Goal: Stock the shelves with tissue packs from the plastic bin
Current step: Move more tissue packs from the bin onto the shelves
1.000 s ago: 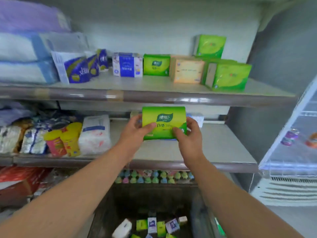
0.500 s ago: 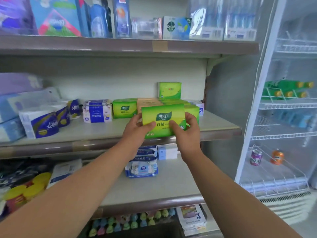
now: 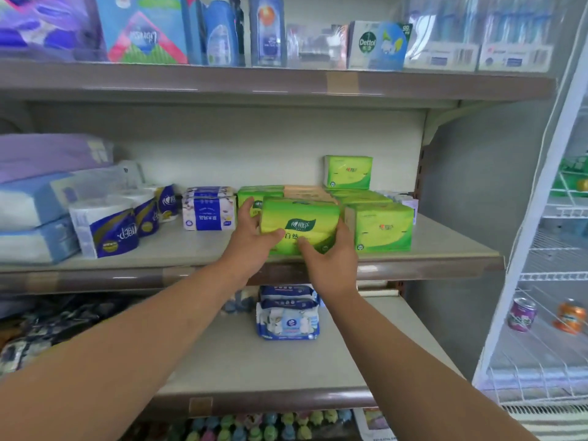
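Tissue pack [image 3: 300, 222]: green, clamped between both hands, at near edge of middle shelf [image 3: 445, 253]
Left hand [image 3: 249, 241]: grips left end, thumb on front
Right hand [image 3: 335, 254]: grips right end
Axis: long side left-right, hands equally near
Next: likely push far, beside right green pack [image 3: 380, 229]

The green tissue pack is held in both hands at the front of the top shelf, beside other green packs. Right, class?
No. Head view: left hand and right hand hold the green tissue pack at the front of the middle shelf, beside other green packs.
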